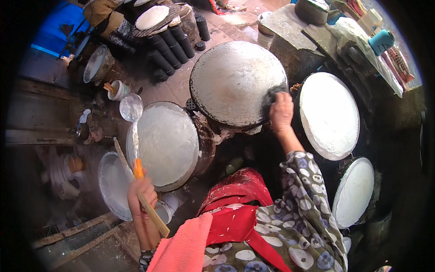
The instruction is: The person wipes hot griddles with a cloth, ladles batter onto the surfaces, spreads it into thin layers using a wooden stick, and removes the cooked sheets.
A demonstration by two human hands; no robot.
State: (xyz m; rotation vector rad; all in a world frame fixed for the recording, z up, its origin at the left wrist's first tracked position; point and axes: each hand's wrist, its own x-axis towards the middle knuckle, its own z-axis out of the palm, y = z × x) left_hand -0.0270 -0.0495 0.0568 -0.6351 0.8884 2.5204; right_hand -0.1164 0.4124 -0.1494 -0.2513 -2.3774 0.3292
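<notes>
My left hand (142,197) is closed around the orange handle of a metal ladle (131,109) coated in white batter. A flat wooden stick (153,215) is in the same grip. My right hand (282,112) presses a dark wiping pad or cloth (270,100) onto the right edge of a round griddle (233,79), whose pale surface looks bare and finely cracked. Below the ladle, left of my body, a second round griddle (165,140) carries a pale white layer. Beside it sits a wide metal basin (114,183) with whitish contents, partly hidden by my left hand.
Two round griddles at my right, the farther (329,115) and the nearer (355,192), are covered in white. Several black briquettes (170,50) stand beyond the middle griddle, near a rack with a white flatbread (152,17). A white bucket (119,90) with sticks is at left.
</notes>
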